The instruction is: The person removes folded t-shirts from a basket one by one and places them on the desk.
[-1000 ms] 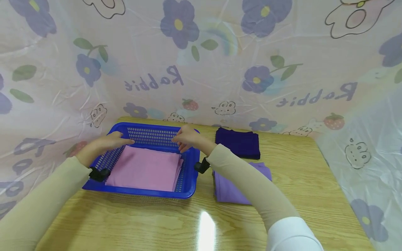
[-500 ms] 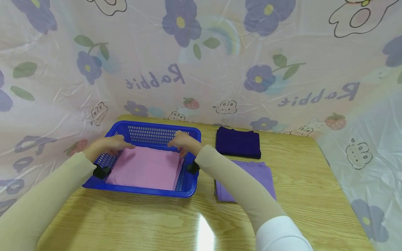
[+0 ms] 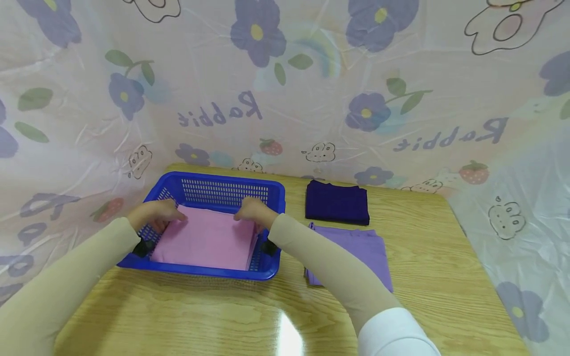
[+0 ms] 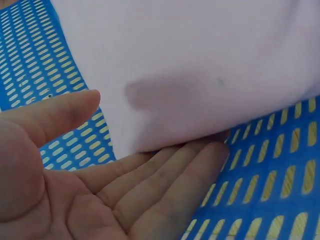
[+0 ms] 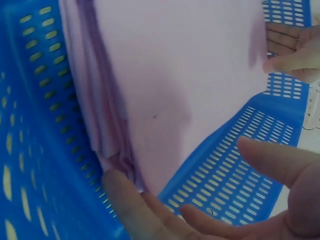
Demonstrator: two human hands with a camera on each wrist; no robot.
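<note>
A folded pink cloth [image 3: 209,240] lies in a blue plastic basket [image 3: 222,176] with slotted walls. My left hand [image 3: 159,213] is at the cloth's far left corner. In the left wrist view its straight fingers [image 4: 170,185] reach just under the cloth's edge, with the thumb held apart above. At the far right corner is my right hand [image 3: 257,212]. The right wrist view shows its fingers [image 5: 135,210] at the layered folded side of the cloth, the thumb spread away from it. In the head view both thumbs overlap the cloth's top.
Right of the basket, a folded dark navy cloth [image 3: 337,203] lies at the back of the wooden table [image 3: 213,316]. In front of it is a folded purple cloth [image 3: 365,252], partly covered by my right sleeve [image 3: 329,267]. A printed curtain [image 3: 285,89] hangs behind the table.
Both hands have come down into the basket to the pink cloth's far corners, the right one moving slightly left. More of the purple cloth shows. The cloths and basket have stayed in place.
</note>
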